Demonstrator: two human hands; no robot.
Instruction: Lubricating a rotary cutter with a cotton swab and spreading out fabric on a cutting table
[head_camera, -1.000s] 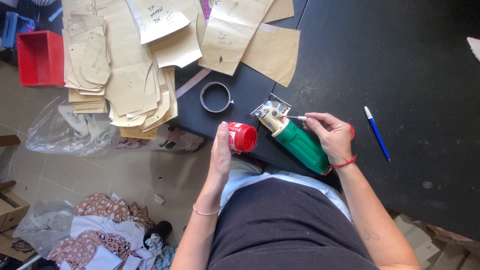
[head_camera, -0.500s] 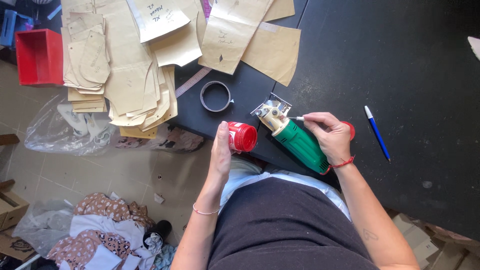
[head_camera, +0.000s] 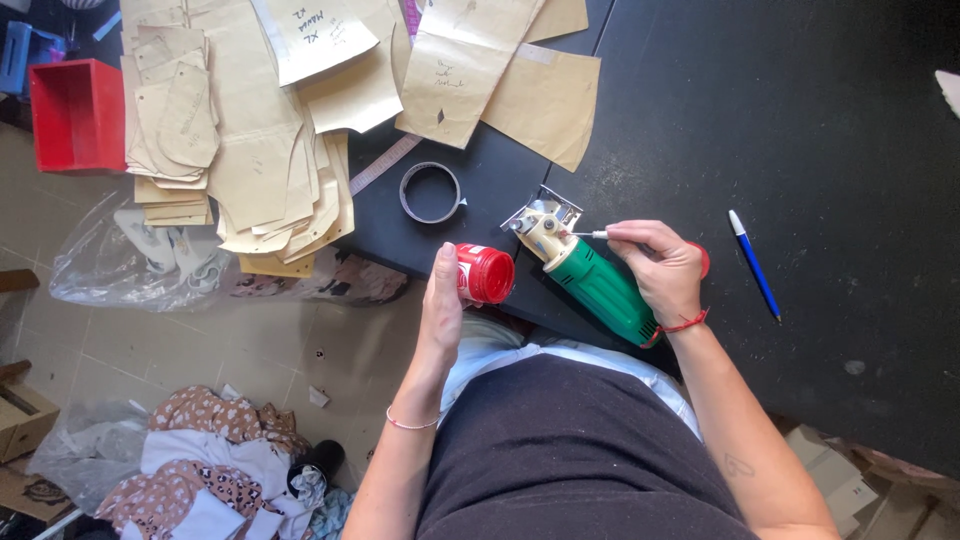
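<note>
Standing beside the black work table (head_camera: 800, 120), I see the person's left hand (head_camera: 442, 305) closed around a small jar with a red screw lid (head_camera: 484, 273), held upright-on-its-side just off the table's near edge, the lid turned toward the right hand. The right hand (head_camera: 662, 268) is closed too: its fingertips pinch a thin white stick (head_camera: 590, 235) whose tip touches the cream-coloured head of a green plastic handheld cutting machine (head_camera: 590, 280). This machine lies tilted on the table close to the person's body, its shiny metal base plate (head_camera: 540, 213) pointing away from the person, and the right hand rests over its rear part. I cannot tell if the palm also grips the green body. A red cord is around the right wrist, and a thin bracelet is on the left one. Just beyond the machine lies a grey ring of tape (head_camera: 430, 192), apart from both hands. Further away, many beige paper pattern pieces (head_camera: 250, 150) are stacked and spread on the table. A blue and white pen (head_camera: 753, 264) lies to the right of the right hand, near but not touching. On the floor are a red plastic box (head_camera: 75, 115), a clear plastic bag (head_camera: 130, 265) and a heap of patterned cloth (head_camera: 210, 480).
</note>
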